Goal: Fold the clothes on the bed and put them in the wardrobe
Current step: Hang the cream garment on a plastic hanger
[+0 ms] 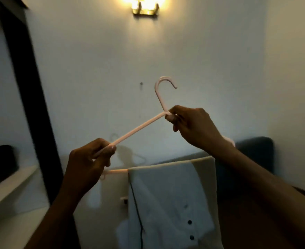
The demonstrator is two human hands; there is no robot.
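In both hands (187, 123): pink hanger (139, 129); white garment (171, 203) draped.

My view is dim; one wall lamp (145, 7) glares warm at the top edge. The hanger's shadow (130, 153) falls soft on the wall (220, 69). Left edge smeared, bowed.

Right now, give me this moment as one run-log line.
left hand: grips hanger arm | right hand: pinches hanger neck | white shirt: draped over hanger bar | stage: hanging, not yet in wardrobe
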